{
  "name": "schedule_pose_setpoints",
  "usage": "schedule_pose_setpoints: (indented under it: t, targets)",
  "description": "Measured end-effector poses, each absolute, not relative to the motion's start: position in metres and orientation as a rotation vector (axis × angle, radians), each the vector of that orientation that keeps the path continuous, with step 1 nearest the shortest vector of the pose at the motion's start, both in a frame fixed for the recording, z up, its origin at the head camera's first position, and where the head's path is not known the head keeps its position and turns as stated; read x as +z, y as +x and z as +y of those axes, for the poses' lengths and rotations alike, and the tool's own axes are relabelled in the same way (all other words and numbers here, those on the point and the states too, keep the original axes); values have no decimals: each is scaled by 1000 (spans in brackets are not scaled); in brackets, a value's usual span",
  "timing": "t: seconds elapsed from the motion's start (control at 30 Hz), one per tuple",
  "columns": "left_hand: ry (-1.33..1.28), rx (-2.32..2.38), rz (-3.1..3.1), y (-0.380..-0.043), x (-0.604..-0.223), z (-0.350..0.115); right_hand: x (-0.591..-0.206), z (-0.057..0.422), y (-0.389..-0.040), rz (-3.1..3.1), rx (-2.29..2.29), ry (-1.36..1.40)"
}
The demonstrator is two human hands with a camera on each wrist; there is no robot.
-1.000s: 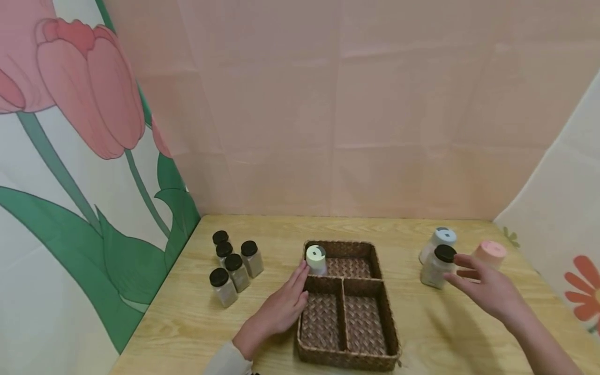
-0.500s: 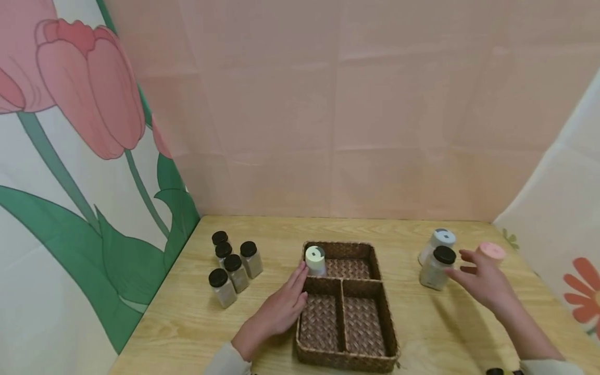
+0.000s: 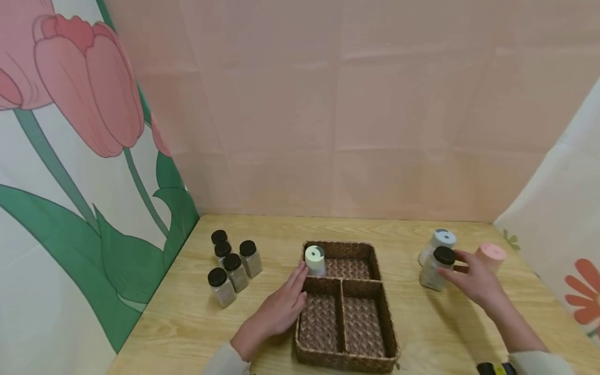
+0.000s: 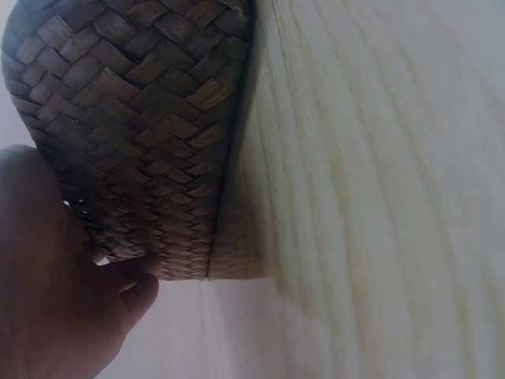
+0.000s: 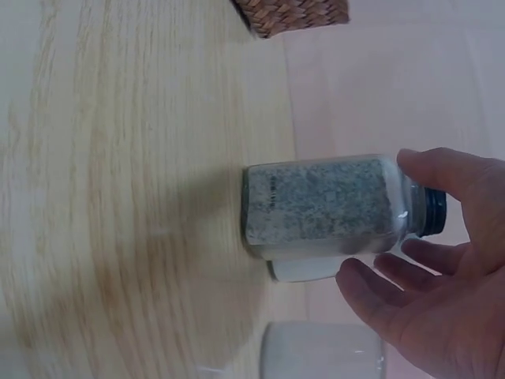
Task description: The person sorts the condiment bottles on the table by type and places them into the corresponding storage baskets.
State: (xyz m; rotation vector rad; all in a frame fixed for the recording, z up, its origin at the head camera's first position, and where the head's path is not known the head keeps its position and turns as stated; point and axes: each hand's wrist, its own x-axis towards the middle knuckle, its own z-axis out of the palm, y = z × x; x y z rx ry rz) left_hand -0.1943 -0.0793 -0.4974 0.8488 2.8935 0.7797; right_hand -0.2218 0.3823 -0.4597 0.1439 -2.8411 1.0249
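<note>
My right hand (image 3: pixel 474 276) has thumb and fingers around a clear spice jar (image 3: pixel 432 276) with a black screw lid, standing on the table. In the right wrist view, the thumb lies at the jar's shoulder and the fingers on its opposite side; greyish speckled contents show through the jar (image 5: pixel 323 201). With straight fingers, my left hand (image 3: pixel 281 304) rests along the left outer wall of a brown woven basket (image 3: pixel 347 360) with three compartments. A container with a pale yellow lid (image 3: pixel 315 255) stands in the basket's back compartment, at its left end.
Several black-lidded jars (image 3: pixel 234 268) stand grouped left of the basket. A light-blue-lidded container (image 3: pixel 442 239) stands just behind the right-hand jar, and a pink-lidded one (image 3: pixel 491 252) beyond the right hand. Fabric backdrops (image 3: pixel 337 130) border the wooden table (image 3: pixel 262 224).
My right hand has moved in to the left and closed around the black-lidded jar, which stays in place. The left hand stays against the basket.
</note>
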Motion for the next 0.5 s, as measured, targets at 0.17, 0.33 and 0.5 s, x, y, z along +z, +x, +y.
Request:
schedule_pose_setpoints:
  t: [0.17, 0.33, 0.5]
  targets:
    - [866, 770, 2889, -196, -496, -81, -464, 380, -226, -2875, 1034, 106]
    - [865, 777, 2886, -196, -497, -81, -467, 381, -230, -2876, 1002, 104]
    - [865, 781, 2890, -195, -497, -80, -470, 381, -231, -2863, 998, 109]
